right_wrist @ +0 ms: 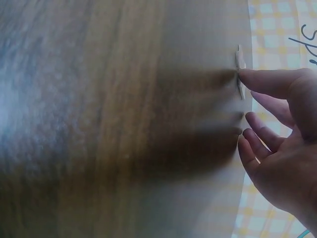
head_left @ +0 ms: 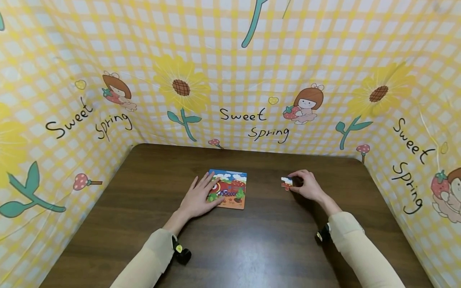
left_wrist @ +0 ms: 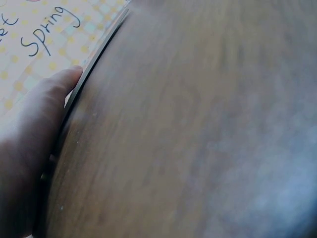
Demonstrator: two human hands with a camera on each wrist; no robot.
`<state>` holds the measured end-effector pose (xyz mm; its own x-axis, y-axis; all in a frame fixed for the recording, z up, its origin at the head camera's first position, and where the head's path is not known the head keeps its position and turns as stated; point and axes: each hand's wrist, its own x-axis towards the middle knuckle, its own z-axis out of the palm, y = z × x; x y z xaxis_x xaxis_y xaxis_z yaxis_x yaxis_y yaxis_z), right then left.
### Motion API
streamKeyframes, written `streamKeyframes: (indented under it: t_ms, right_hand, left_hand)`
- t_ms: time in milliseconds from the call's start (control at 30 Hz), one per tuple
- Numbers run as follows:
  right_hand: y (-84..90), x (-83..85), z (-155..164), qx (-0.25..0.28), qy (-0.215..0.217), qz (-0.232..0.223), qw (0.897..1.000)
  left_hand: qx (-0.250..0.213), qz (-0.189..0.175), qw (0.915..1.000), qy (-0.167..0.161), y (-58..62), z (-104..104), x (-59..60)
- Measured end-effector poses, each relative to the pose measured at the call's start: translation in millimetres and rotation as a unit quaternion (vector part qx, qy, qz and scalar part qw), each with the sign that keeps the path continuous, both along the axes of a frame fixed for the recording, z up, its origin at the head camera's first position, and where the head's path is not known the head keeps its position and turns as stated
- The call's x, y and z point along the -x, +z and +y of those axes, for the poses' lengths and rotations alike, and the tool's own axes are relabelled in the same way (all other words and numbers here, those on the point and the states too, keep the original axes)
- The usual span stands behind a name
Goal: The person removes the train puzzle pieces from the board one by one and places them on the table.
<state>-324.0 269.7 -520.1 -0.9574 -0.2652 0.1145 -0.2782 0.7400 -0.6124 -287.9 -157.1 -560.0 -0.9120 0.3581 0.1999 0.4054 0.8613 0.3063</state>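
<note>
A square jigsaw puzzle with a red cartoon train lies on the table under a blue sky print. My left hand rests on its left side, fingers spread and nearly straight, thumb along the lower edge and covering part of the picture. Off to the right, my right hand pinches a small jigsaw piece between thumb and finger at its edges. This piece shows blue, white and red. Seen edge-on in the right wrist view, the jigsaw piece is a thin pale strip at the fingertips, close over the table.
The dark brown wooden table has a bright reflection at its front. A yellow checked cloth with flowers and lettering hangs along the back and both sides. Black wrist cameras are strapped at both sleeves.
</note>
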Motion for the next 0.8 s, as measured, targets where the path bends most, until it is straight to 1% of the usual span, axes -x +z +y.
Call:
streamKeyframes:
  t_ms: [167, 400, 533, 633, 800]
  right_hand:
    - [2.1, -0.8, 0.3, 0.004, 0.004, -0.008, 1.0]
    - [4.1, 2.9, -0.3, 0.01, 0.008, 0.028, 1.0]
    - [5.5, 3.1, -1.2, 0.014, 0.0, 0.025, 1.0]
    - [6.5, 2.7, -2.3, 0.0, -0.004, 0.02, 1.0]
    - [7.4, 3.3, -8.1, -0.042, 0.002, 0.025, 0.999]
  left_hand:
    - [0.004, 0.001, 1.0, -0.001, -1.9, 0.2, 1.3]
    - [0.005, -0.003, 1.0, 0.002, -2.1, -0.2, 1.6]
    - [0.006, -0.003, 1.0, 0.003, -1.9, 0.1, 1.6]
    - [0.005, -0.003, 1.0, 0.003, -1.6, 0.5, 1.0]
    - [0.007, -0.005, 1.0, 0.002, -1.9, 0.0, 1.5]
